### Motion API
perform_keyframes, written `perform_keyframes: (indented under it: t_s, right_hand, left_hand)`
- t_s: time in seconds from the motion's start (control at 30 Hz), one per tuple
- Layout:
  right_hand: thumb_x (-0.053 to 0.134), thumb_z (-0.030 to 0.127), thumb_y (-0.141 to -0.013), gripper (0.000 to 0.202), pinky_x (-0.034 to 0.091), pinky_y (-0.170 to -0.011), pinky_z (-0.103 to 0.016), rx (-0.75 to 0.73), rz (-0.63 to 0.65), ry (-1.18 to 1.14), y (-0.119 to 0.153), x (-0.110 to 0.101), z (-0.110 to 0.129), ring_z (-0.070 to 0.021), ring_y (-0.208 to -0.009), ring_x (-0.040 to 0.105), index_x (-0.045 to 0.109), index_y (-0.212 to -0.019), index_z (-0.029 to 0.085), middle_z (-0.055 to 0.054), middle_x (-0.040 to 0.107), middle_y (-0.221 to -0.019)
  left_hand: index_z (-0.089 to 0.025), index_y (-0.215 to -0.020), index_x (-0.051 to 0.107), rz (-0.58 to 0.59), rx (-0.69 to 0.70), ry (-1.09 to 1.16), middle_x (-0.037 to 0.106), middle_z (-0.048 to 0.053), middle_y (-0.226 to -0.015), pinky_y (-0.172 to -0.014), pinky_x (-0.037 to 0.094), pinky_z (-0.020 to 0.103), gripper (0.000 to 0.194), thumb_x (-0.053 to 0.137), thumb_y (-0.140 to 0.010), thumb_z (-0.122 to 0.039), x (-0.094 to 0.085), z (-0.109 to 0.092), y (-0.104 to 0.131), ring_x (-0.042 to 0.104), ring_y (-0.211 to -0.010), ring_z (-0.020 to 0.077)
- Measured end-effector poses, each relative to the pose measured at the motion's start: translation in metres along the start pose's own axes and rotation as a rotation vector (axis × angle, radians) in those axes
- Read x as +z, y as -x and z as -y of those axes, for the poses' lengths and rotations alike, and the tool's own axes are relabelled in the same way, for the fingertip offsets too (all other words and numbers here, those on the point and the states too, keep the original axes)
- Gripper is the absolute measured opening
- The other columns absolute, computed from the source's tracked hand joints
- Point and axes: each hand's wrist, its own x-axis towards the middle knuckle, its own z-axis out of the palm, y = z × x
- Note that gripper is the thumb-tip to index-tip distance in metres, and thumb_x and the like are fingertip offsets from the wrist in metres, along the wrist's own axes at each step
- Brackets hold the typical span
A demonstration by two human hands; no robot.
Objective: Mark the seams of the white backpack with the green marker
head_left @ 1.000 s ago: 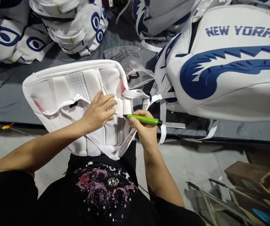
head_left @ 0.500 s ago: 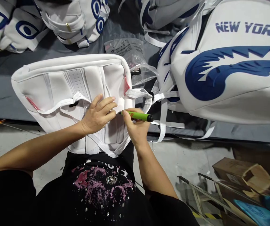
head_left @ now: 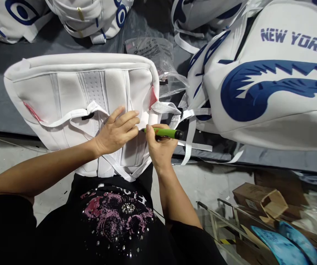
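Observation:
A white backpack (head_left: 64,88) lies back side up, its straps and red corner patches showing, partly over the table edge against the person's lap. My left hand (head_left: 116,132) rests on its back panel with the fingers slightly spread, pressing the fabric. In my right hand (head_left: 161,145) is a green marker (head_left: 165,133) with a black end. The marker's tip points left and meets the panel beside my left fingertips; whether it touches the fabric is too small to tell.
A white and blue backpack (head_left: 279,110) lettered NEW YORK lies at the right. Further bags (head_left: 83,18) line the back. A clear plastic bag (head_left: 166,62) sits behind the work. Lower right are a cardboard box (head_left: 257,198) and a metal frame (head_left: 216,217).
The view has shifted a little, so the bags and floor items appear displaced. Both hands keep nearly the same pose, with the marker still in my right hand.

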Motion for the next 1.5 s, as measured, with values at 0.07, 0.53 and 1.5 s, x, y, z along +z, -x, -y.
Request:
perform_keyframes:
  t_s: [0.07,0.53,1.5]
  right_hand:
    - [0.067,0.039,-0.089,0.021,0.048,-0.056,-0.029,0.017,-0.007,-0.031,0.001,0.001,-0.001,-0.0119,-0.056,0.056,0.065,-0.079,0.021,0.003,0.063,-0.065]
    - [0.066,0.040,-0.088,0.021,0.048,-0.057,-0.028,0.066,-0.047,-0.062,0.004,0.001,-0.003,-0.0128,-0.060,0.057,0.065,-0.081,0.020,0.002,0.063,-0.069]
    - [0.055,0.029,-0.098,0.044,0.061,-0.087,-0.048,-0.391,-0.179,-0.232,0.047,-0.017,0.024,-0.0242,-0.092,0.076,0.051,-0.142,0.029,-0.006,0.075,-0.107]
  left_hand:
    - [-0.028,-0.091,0.063,0.016,-0.001,0.008,0.070,-0.004,-0.115,-0.125,0.030,0.040,0.015,0.052,-0.096,-0.020,0.001,0.000,0.002,0.054,-0.130,0.0157]
    - [-0.025,-0.091,0.063,0.030,-0.020,0.121,0.070,-0.001,-0.113,-0.122,0.035,0.042,0.013,0.053,-0.096,-0.018,-0.002,0.001,0.000,0.055,-0.130,0.0172]
    - [-0.019,-0.066,0.065,0.525,0.263,-0.029,0.067,0.002,-0.062,-0.056,0.035,0.033,0.030,0.069,-0.085,-0.041,-0.115,0.032,-0.079,0.064,-0.066,0.0193]
